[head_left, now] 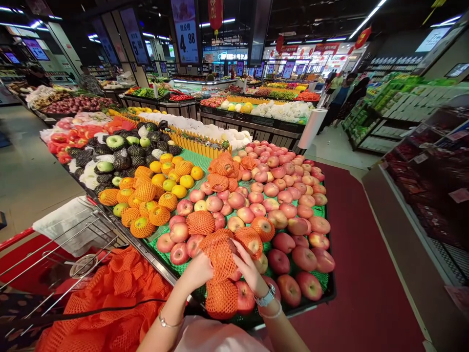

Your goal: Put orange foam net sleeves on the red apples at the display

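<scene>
My left hand (196, 272) and my right hand (249, 269) grip an orange foam fruit net (220, 256) from either side, above a heap of red-and-yellow apples (278, 220). The net seems to wrap an apple, though my fingers and the mesh hide what is inside. A second netted fruit (221, 298) sits just below my hands. A watch and bracelet circle my right wrist, and a thin bracelet circles my left. Netted apples (200, 223) lie among the bare ones on a green mesh mat (172, 249).
To my left stands a red shopping cart (44, 254) with a metal wire frame, holding orange netting (106, 303) and a white cloth (62, 225). Netted yellow fruit (142, 227) and dark melons (122, 161) fill the stall beyond. Red matting (351, 274) and a shelf (421, 195) lie right.
</scene>
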Available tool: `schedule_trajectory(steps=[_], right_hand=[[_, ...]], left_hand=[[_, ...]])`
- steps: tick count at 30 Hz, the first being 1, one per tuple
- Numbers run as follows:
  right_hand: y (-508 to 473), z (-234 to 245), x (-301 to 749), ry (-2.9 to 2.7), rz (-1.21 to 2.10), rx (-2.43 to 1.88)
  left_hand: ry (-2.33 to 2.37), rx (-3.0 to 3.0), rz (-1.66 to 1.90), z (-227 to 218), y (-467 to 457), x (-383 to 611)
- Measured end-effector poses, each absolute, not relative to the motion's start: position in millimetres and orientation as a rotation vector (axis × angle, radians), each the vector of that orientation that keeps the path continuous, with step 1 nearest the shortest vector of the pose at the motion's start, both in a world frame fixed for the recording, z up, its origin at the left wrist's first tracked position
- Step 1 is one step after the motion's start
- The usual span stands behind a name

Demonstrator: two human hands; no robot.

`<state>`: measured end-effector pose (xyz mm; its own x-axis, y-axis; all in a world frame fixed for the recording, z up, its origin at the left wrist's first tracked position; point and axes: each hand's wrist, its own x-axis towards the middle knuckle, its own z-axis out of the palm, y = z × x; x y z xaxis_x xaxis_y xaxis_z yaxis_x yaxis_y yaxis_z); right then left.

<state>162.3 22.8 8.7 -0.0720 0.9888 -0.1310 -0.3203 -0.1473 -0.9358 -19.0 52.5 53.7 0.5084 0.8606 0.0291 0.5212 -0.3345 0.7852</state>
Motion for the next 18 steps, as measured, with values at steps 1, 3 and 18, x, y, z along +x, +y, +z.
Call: schedule_trajectory(steps=[1,3,18], right_hand=[[20.7,12.2,161.7,-0.935,1.469,-1.039],[16.6,18.3,156.7,-0.951,1.402,-1.042],[19.3,16.2,131.4,-0.934,1.272,-1.128]], left_hand=[[1.149,2.007,0.608,50.2,52.6,-19.3],[1.207,1.982,0.65,43.1,53.1,-19.5],[1.316,1.969,0.68,18.6,57.4,-23.2]])
